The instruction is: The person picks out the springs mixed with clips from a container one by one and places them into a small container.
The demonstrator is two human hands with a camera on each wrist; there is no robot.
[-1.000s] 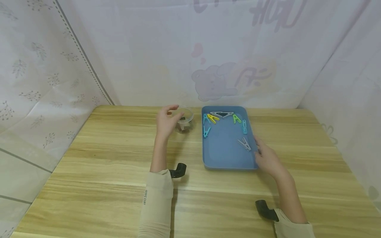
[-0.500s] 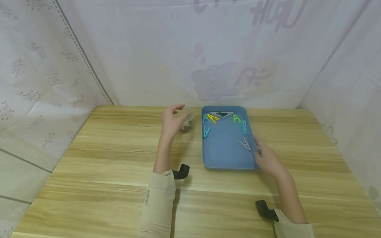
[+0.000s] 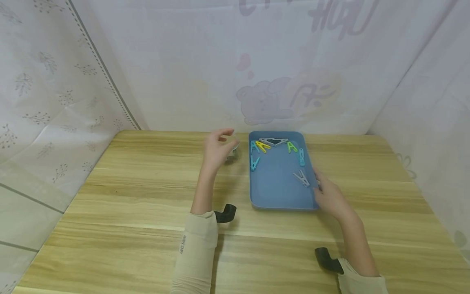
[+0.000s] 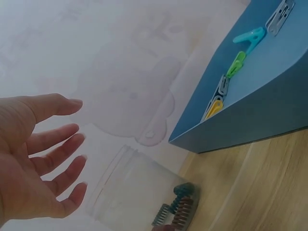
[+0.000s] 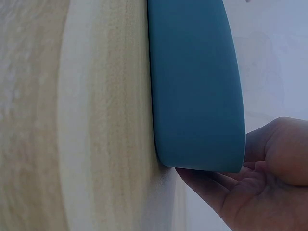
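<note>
My left hand (image 3: 214, 151) hovers over the near left side of a clear round jar (image 4: 137, 185), mostly hiding it from the head camera. Its fingers are spread and relaxed in the left wrist view, apart from the jar. Inside the jar lie small ridged clips (image 4: 183, 209), brown and dark teal, like hair claws. My right hand (image 3: 330, 196) grips the right wall of a blue rectangular tray (image 3: 277, 192). In the tray are several clothespins: a yellow one (image 3: 262, 146), a green one (image 3: 291, 147), a grey one (image 3: 302, 178), and others in turquoise and grey.
The wooden tabletop (image 3: 147, 183) carries the tray and jar near its back edge. Printed curtains (image 3: 183, 81) hang behind and at both sides. A black curved piece sticks out from each sleeve (image 3: 198, 245).
My left hand has moved a little to the right, covering more of the jar. The right hand and the tray with its clothespins stay where they were.
</note>
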